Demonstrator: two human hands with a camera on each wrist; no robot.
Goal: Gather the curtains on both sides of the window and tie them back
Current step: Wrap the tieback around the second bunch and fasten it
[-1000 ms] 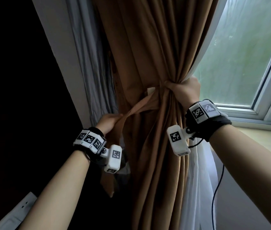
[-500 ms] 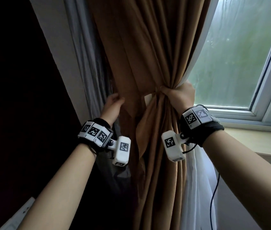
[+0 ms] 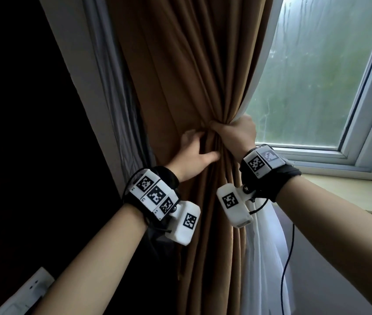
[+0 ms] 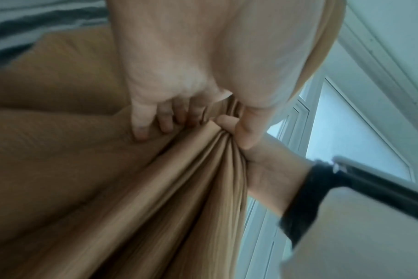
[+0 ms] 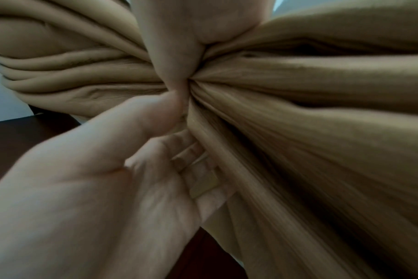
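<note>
Brown cloth is bunched tight in my right hand [image 3: 237,137], whose fingers [image 5: 179,56] and thumb curl round the gathered waist of the curtain [image 3: 180,64] and pinch every pleat into one neck. From that neck the folds fan out above and fall in a straight bundle below, so the curtain's long axis runs vertically, top to bottom through my fist. My left hand [image 3: 194,153] lies just beside the right, to the left of the neck and touching the cloth: in the left wrist view its fingers [image 4: 141,120] are bent and pressing into the fabric, the thumb against the bunch near my right thumb, but I cannot tell whether they have closed round a fold or merely push on it. The relation that matters next, I judge, is this: the bunch sits between the two hands at one height, right hand on the window [image 3: 317,76] side, left hand on the wall side and nearer to whatever band must go round. No tie-back shows in any view now, so I would expect the left hand to fetch or wrap it while the right keeps the neck. A white sheer [image 3: 264,246] hangs behind the brown curtain on the window side, partly caught near my right hand.
</note>
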